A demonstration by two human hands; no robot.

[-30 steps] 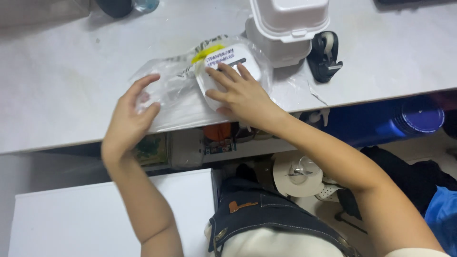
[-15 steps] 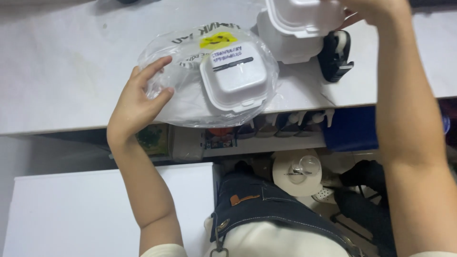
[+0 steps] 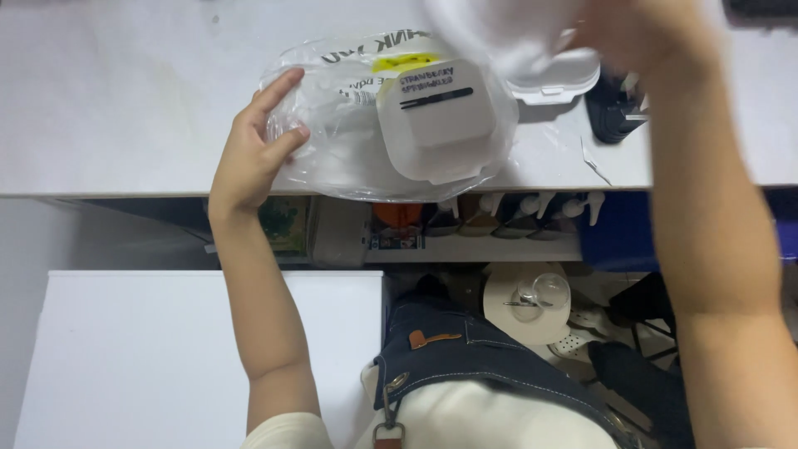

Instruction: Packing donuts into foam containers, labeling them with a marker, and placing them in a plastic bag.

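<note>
Two hands are at work over a pale counter [image 3: 125, 100]. One white foam box [image 3: 439, 125] already sits inside a clear plastic bag [image 3: 332, 150], near the counter's front edge, so that much of the packing looks done; the bag's mouth appears open and nothing shows it tied or sealed. The left hand [image 3: 253, 154] pinches the bag's left edge between thumb and fingers. The right hand [image 3: 640, 37] is raised at the top of the view, blurred; it seems closed around a second white foam container [image 3: 499, 33], though the blur makes the grip hard to read. Another foam piece [image 3: 557, 79] lies on the counter just right of the bag, partly under that hand. By my reading, the second container is not yet in the bag, and that is what remains. The bagged box carries a white rectangular label with dark print on its lid, and the bag itself bears dark lettering and a yellow patch near its top. A dark object [image 3: 611, 112] stands just right of the foam piece. Below the counter, a shelf [image 3: 465, 245] holds small bottles and packets.
</note>
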